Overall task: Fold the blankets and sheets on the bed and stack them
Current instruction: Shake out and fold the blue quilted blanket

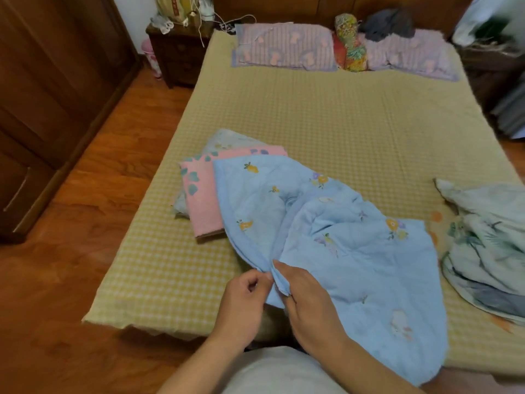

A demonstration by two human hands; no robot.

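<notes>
The blue blanket (335, 240), printed with small flowers, lies at the near edge of the bed (326, 115), partly folded and still rumpled, its far corner overlapping a pink folded sheet (204, 194). At its near corner my left hand (244, 297) and my right hand (309, 300) meet: the fingers of each are curled and pinch the blanket's bordered edge, bringing two layers together (a fold in progress, as I judge it).

To the left of the blue blanket, and partly under it, the pink folded sheet rests on a pale folded piece (224, 140); these two appear finished and already stacked. To the right of the blue blanket, well apart from it, a white and grey printed cover (483, 245) lies in an unfolded heap, not yet handled.

Beyond the blue blanket, at the head of the bed, sit two striped pillows (284, 46) with a floral bolster (349, 44) between them.

Judged progress: two pieces done, one under way, one remaining.
</notes>
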